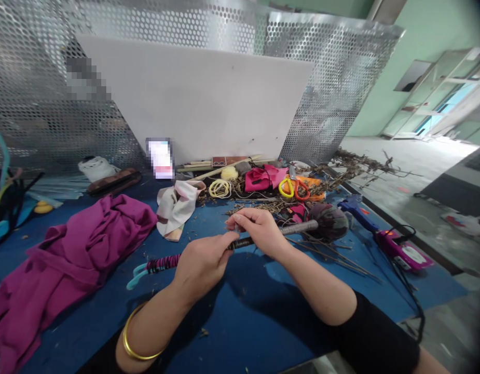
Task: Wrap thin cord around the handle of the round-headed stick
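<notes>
My left hand (203, 262), below a gold bangle, is closed round a long wrapped stick (164, 263). Purple wrapping with dark bands covers the stick's left part, and pale blue loops stick out at that end. Its middle is black, and beyond my right hand it is grey. A dark cloth-covered ball (328, 221) is at the grey end; I cannot tell whether they are joined. My right hand (259, 231) is over the middle, thumb and fingers pinched together just above the stick. Whatever lies in that pinch is too small to make out.
Purple cloth (87, 244) lies left on the blue table (232, 322). Behind are a pale fabric scrap (179, 205), a lit phone (161, 160), yellow cord (219, 189), scissors (286, 188), pink cloth (263, 178) and dry twigs (352, 166). A pink-and-blue glue gun (403, 250) with a cable lies right.
</notes>
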Tool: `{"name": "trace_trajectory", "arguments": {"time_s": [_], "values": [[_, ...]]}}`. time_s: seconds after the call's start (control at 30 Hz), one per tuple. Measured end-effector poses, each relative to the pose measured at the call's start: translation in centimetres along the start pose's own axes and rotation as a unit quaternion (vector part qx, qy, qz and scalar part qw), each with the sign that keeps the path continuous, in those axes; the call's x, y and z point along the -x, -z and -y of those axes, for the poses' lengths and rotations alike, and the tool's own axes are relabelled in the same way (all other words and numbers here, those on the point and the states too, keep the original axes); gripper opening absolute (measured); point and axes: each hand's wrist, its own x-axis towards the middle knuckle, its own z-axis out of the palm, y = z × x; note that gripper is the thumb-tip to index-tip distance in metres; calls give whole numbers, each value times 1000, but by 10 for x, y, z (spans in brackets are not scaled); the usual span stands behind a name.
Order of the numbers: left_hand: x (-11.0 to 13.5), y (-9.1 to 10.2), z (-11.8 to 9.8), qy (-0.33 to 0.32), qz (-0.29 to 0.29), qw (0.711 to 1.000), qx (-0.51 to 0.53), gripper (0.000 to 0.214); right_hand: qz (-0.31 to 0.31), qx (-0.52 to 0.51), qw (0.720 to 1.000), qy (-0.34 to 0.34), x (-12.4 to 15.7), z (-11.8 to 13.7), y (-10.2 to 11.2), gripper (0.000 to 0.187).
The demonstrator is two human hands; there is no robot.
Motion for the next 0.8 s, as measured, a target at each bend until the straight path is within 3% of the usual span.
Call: {"name": "trace_trajectory", "arguments": {"time_s": [0.17,0.5,0.63,0.8], "values": [[0,-6,6,-63,-52,997,10,22,-3,-12,1000,-25,0,0,-1,24],[-1,-4,6,-12,-29,999,20,24,-10,-127,988,-90,0,13,10,27],[-2,4,16,12,-49,998,40,27,-6,-177,978,-112,1,28,35,29],[-4,22,37,69,-119,985,108,25,-42,-211,973,-87,4,43,91,27]]}}
